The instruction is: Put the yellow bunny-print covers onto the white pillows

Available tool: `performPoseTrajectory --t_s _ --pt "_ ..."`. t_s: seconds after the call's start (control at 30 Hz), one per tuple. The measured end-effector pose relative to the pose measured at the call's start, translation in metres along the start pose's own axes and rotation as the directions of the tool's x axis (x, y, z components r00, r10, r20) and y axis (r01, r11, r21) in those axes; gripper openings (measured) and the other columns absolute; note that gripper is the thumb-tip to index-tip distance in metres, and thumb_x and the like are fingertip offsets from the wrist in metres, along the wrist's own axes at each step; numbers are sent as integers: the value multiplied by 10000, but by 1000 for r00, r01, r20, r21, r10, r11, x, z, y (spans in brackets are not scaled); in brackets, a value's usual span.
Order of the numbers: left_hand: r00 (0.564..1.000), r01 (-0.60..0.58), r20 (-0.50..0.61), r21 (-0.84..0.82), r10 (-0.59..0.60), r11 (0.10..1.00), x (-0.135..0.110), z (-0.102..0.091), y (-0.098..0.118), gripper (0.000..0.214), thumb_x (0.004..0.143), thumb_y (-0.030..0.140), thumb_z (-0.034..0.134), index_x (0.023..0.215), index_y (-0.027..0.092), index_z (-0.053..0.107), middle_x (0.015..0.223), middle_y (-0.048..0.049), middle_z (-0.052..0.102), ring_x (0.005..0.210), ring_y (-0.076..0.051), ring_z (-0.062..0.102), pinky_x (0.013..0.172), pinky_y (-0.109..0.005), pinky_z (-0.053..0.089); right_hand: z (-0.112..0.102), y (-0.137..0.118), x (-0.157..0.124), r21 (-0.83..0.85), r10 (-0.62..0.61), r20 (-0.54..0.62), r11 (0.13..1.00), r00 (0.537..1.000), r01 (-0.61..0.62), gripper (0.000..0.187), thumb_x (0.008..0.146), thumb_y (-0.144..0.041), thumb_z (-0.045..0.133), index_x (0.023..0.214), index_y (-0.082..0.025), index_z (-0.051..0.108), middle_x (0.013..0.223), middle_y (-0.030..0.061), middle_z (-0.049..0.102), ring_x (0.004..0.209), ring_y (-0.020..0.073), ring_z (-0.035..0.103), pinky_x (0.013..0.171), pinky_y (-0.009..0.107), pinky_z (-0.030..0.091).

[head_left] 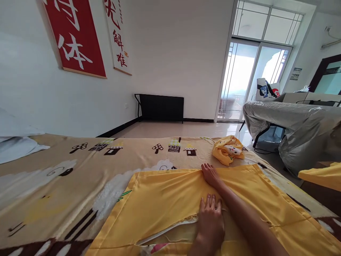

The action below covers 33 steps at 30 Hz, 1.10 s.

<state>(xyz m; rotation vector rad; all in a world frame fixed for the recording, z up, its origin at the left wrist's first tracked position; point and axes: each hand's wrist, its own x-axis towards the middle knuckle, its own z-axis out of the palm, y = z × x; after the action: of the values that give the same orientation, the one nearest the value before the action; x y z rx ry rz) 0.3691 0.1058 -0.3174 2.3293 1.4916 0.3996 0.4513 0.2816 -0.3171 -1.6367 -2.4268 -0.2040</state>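
Observation:
A yellow pillowcase (165,199) with stitched borders lies spread over the bed, some wrinkles running across it. A slit-like opening with a pale edge shows near its lower middle, and a patch of pink and white print peeks out below. At the far border, my right hand (211,175) lies flat on the cloth with its fingers extended. My left hand (211,220) rests closer to me, palm down beside the opening, its fingers stretched out. Neither hand grips anything visible. Beyond them sits a crumpled yellow cloth (223,151) with a cartoon face print.
The patterned beige blanket (87,181) covers the bed. White fabric (20,145) lies at the far left. On the right are a plastic-covered table (282,113) and more yellow cloth (323,175). A black folded panel (162,108) leans on the back wall.

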Motion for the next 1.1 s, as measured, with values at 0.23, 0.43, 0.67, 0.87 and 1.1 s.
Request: performPoseTrajectory --t_s 0.23,0.43,0.67,0.87,1.1 --pt "998 68 -6 46 -68 997 -6 -27 20 451 831 284 389 1190 132 616 1218 -182 613 1170 -344 534 995 -525 401 -12 -12 -6 90 40 -5 995 999 -40 343 907 -84 303 1138 -115 554 1149 177 584 1099 250 507 946 379 352" --pt "948 277 -184 78 -259 958 1 -82 -30 434 888 231 275 1170 188 603 1103 -131 673 1037 -247 622 920 -399 451 -15 -42 -44 246 -268 57 937 962 247 450 940 -304 390 1386 -247 418 1416 34 464 1275 158 433 1042 268 337" --pt "850 513 -262 207 -457 833 -5 -65 -118 550 925 400 261 1403 162 392 1514 -129 267 1408 -294 220 1111 -562 167 -21 32 -71 339 -204 244 934 948 114 566 967 -494 200 1471 -247 275 1552 36 178 1437 177 117 1162 408 76" --pt "820 564 -285 260 -495 784 -10 -66 -122 559 928 424 223 1428 205 344 1530 -81 245 1409 -262 225 1118 -535 179 -46 154 -134 46 333 273 933 903 -358 557 949 -376 294 1477 -205 255 1551 72 162 1434 224 129 1142 487 69" --pt "883 467 -209 307 -420 829 37 -61 -61 564 845 85 237 1383 59 404 1471 -193 329 1375 -286 302 1110 -551 185 -68 97 -122 123 325 113 933 939 -338 538 926 -232 264 1435 -75 345 1507 174 259 1406 260 234 1126 452 171"
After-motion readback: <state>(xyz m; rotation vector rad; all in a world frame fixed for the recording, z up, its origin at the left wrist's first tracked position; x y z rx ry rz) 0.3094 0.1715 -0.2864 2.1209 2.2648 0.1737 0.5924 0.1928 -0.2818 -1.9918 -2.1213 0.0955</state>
